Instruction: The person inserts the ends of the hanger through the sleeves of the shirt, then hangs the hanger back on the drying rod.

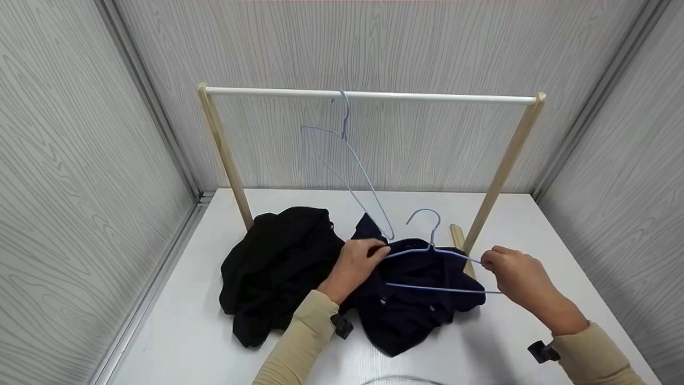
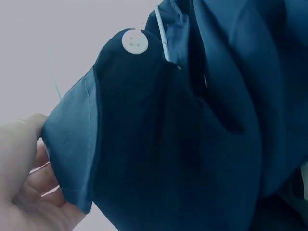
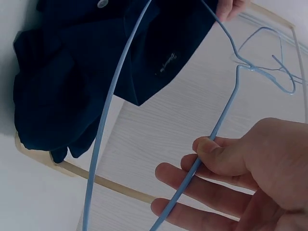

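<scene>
A dark navy garment [image 1: 411, 321] with a collar and a white button [image 2: 134, 42] lies bunched on the table. My left hand [image 1: 355, 264] pinches the edge of its collar [image 2: 72, 134]. My right hand [image 1: 521, 278] holds a blue wire hanger [image 3: 113, 89] by its shoulder wire, between thumb and fingers. The hanger's hook points up and away, and its left end runs into the garment's neck, where cloth hides it. In the right wrist view the right-hand fingers [image 3: 207, 187] lie partly spread along the wire.
Behind the garment stands a rack with a white rail [image 1: 427, 97] and wooden legs [image 1: 502, 176]. Another blue hanger [image 1: 348, 109] hangs bare from the rail. To the left a black garment [image 1: 278, 262] lies heaped. Thin wire [image 1: 401, 377] lies at the table's front.
</scene>
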Demonstrator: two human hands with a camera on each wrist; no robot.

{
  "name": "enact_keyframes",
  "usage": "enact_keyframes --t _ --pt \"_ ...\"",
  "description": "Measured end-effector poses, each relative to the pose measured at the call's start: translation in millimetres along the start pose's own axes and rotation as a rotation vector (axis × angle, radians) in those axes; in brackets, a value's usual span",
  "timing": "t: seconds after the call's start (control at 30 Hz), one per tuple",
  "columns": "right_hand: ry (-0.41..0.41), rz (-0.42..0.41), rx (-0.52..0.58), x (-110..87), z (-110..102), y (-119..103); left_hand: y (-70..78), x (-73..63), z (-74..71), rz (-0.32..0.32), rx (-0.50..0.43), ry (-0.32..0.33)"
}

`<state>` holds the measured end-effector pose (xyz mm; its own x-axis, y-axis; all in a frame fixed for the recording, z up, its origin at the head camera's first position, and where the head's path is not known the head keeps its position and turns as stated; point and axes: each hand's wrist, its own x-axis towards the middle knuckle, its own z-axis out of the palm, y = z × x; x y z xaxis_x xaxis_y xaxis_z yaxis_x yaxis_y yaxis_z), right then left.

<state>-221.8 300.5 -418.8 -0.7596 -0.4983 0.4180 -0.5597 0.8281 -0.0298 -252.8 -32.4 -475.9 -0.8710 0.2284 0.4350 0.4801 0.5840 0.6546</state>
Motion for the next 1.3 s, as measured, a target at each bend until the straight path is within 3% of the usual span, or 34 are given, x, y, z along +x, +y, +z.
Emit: enact_keyframes --t 0.27,0.4,0.67,1.03,1.3 --pt "0.027 -0.003 -0.002 1.0 11.4 -1.0 4.7 -0.9 -0.4 0.054 -0.003 -0.120" --pt "0.052 -0.027 -0.002 3.0 17.2 -3.1 3.1 -0.2 1.9 0.120 0.040 -0.132" --pt "0.031 -0.021 0.000 7.0 20.8 -11.4 4.3 2.6 9.3 0.190 0.124 -0.069" --pt "0.027 -0.023 0.044 9.1 23.4 -19.5 16.8 10.1 19.5 0.311 0.151 -0.004" --pt "0.107 -0.001 0.113 3.2 23.8 -12.3 17.3 12.0 24.5 0.361 0.151 0.052"
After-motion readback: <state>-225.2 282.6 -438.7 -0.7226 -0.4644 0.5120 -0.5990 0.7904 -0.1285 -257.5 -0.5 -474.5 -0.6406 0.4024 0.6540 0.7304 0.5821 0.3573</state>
